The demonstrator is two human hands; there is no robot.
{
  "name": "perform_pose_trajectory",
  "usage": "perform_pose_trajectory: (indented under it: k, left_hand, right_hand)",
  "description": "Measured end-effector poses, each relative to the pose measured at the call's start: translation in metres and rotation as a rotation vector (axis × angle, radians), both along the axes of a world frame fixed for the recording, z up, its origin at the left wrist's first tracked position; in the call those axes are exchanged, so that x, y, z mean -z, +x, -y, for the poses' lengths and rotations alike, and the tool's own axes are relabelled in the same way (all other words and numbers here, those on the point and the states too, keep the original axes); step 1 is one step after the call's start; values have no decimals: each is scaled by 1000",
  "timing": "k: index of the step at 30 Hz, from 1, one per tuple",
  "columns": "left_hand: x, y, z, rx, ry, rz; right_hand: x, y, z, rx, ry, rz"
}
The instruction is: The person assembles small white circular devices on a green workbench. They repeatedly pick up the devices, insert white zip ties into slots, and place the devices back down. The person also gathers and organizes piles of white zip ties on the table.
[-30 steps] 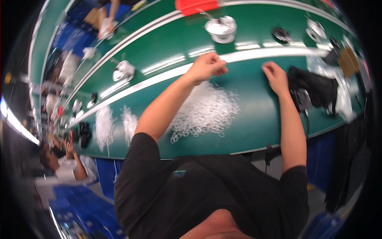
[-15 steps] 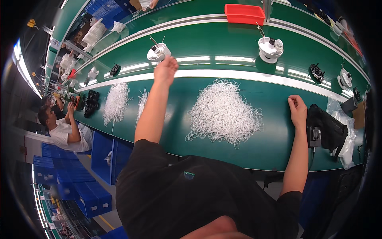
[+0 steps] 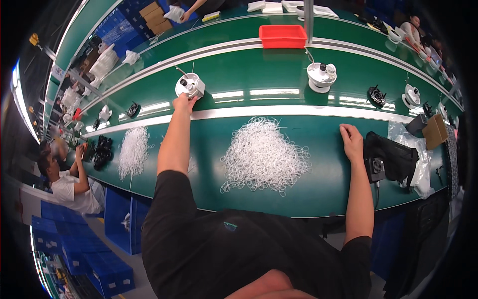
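My left hand [image 3: 184,102] reaches out to a white round plastic housing [image 3: 195,85] on the far green strip. Its fingers grip the near edge of the housing. A black knob-like part and thin wires stick up from the housing's top. On the right, my right hand [image 3: 352,141] hovers over or rests on the green bench top, fingers curled together; what they hold, if anything, is hidden. Between my arms lies a large heap of white looped cable ties or cords [image 3: 266,157]. A smaller white heap [image 3: 133,152] lies left of my left arm.
Another white housing [image 3: 321,77] and a black round part [image 3: 376,96] stand on the far strip. Behind them is a red tray [image 3: 283,37]. A black mesh bag [image 3: 393,157] and clear plastic [image 3: 423,174] lie right of my right hand. Co-workers sit left and far right.
My left hand has come down onto the white housing and now grips its near edge. My right hand keeps its curled pose. The whole view has shifted somewhat.
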State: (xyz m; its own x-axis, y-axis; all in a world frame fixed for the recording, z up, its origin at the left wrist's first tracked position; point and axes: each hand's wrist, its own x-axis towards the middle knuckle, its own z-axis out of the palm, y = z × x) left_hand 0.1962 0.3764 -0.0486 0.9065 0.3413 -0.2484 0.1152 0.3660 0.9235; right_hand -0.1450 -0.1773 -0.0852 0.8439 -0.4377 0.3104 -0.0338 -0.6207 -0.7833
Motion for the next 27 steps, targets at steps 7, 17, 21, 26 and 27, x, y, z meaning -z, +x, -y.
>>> perform_pose_trajectory:
  k: [7, 17, 21, 26, 27]
  left_hand:
    - [-63, -78, 115, 484, 127, 107]
    - [-73, -220, 292, 1157, 392, -11]
    - [-55, -245, 319, 1311, 377, -82]
    - [-40, -262, 333, 1441, 386, -136]
    - [-43, -261, 333, 1439, 356, -175]
  right_hand:
    - [-48, 17, -48, -215, 65, 109]
    - [-79, 22, -54, -78, 48, 144]
    - [-81, -2, -38, -32, 60, 88]
    - [-64, -7, -22, -39, 228, 150]
    - [-61, -8, -18, -38, 212, 146]
